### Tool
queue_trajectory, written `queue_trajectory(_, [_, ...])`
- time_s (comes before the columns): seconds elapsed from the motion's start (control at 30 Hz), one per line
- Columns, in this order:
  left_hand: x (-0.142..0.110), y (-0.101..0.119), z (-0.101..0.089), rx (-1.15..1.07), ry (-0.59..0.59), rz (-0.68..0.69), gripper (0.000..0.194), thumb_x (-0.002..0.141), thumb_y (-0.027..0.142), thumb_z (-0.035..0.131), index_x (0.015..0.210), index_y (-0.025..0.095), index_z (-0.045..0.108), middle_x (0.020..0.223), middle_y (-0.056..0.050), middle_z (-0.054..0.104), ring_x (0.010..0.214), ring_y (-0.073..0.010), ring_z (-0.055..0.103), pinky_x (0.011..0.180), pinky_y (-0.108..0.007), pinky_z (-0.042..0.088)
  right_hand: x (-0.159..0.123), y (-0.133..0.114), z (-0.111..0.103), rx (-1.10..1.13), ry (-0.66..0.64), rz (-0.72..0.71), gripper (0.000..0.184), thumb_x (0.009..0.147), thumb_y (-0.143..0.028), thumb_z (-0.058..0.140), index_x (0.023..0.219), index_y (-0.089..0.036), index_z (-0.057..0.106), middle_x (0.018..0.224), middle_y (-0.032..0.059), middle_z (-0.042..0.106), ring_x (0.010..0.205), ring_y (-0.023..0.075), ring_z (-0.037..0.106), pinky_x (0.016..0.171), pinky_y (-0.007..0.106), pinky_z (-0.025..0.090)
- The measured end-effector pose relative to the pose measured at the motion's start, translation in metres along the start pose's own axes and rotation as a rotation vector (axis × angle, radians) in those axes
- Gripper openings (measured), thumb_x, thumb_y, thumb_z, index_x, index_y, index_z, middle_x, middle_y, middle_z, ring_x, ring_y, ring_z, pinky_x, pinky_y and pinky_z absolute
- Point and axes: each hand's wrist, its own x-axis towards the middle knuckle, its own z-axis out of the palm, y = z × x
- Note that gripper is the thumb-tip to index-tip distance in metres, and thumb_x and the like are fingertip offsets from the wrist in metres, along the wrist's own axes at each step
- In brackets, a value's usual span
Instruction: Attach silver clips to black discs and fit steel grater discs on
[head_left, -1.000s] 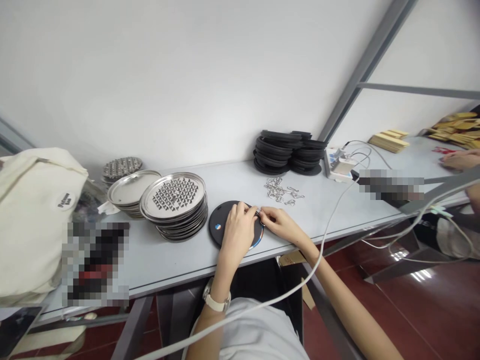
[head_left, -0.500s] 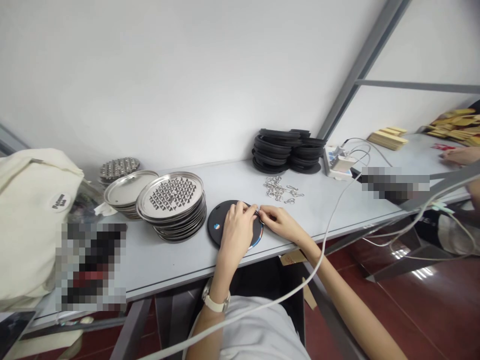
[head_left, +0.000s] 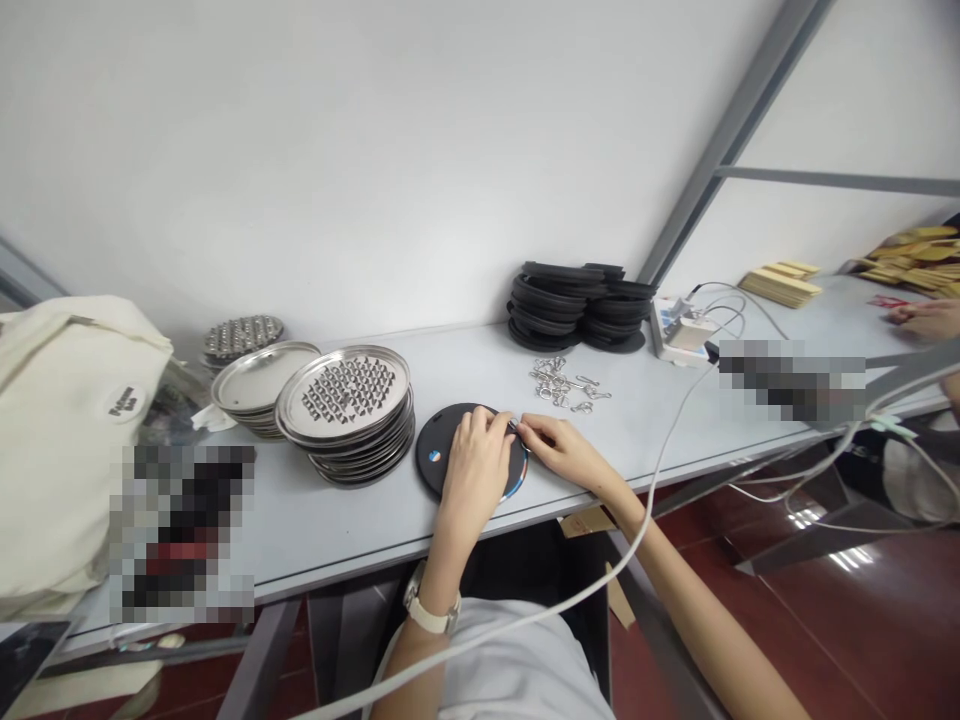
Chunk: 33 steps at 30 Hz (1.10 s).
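Observation:
A black round disc (head_left: 433,432) with a small blue-and-orange mark and a coloured strip along its lower right rim lies flat near the table's front edge. Across its top rests my left hand (head_left: 478,462), fingers bent and holding it down, with thumb and forefinger near the right rim. My right hand (head_left: 556,446) is closed in a pinch at that same rim, on a small metal clasp (head_left: 513,426) mostly covered by fingertips. Beyond my right hand lies a loose pile of metal clasps and rings (head_left: 559,383).
Left of the disc stand stacked metal grater discs (head_left: 349,395) and plain metal lids (head_left: 262,372). Black discs (head_left: 555,300) are piled by the wall, beside a power strip (head_left: 679,335). A white cable (head_left: 651,490) crosses before my right forearm. Another person's hand (head_left: 930,320) shows far right.
The view has shifted slightly. Both hands stay at the disc, with my right fingertips still working at its right rim.

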Motion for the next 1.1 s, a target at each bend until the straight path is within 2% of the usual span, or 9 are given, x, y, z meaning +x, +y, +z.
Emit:
queue_trajectory(0.47, [0.0011,0.0035,0.0008,0.148,-0.055,0.033,0.032,0.098,0.020,0.034,0.127,0.022,0.048,0.108,-0.009,0.049,0.097,-0.0224,0.046,0.086,-0.037,0.042,-0.0010,0.0011,0.0006,0.023,-0.005,0.025,0.029,0.094,-0.033,0.040,0.068,-0.019,0.040,0.061,-0.0036,0.040,0.058,0.0114,0.038,0.056,0.024,0.031])
queue_trajectory(0.6, [0.0015,0.0036,0.0008,0.142,-0.057,0.028,0.029,0.098,0.020,0.035,0.122,0.023,0.051,0.108,-0.008,0.049,0.096,-0.0223,0.046,0.085,-0.037,0.042,-0.0010,0.0004,0.0003,0.021,-0.008,0.032,0.030,0.094,-0.033,0.040,0.067,-0.020,0.039,0.060,-0.0037,0.039,0.057,0.0115,0.037,0.055,0.025,0.030])
queue_trajectory(1.1, [0.0017,0.0029,0.0014,0.099,-0.062,0.022,0.033,0.096,0.015,0.034,0.123,0.024,0.051,0.110,-0.008,0.049,0.096,-0.0221,0.046,0.085,-0.037,0.042,-0.0010,0.0023,0.0011,-0.005,-0.011,-0.008,0.027,0.094,-0.031,0.039,0.071,-0.019,0.044,0.064,-0.0018,0.047,0.060,0.0131,0.043,0.059,0.025,0.035])
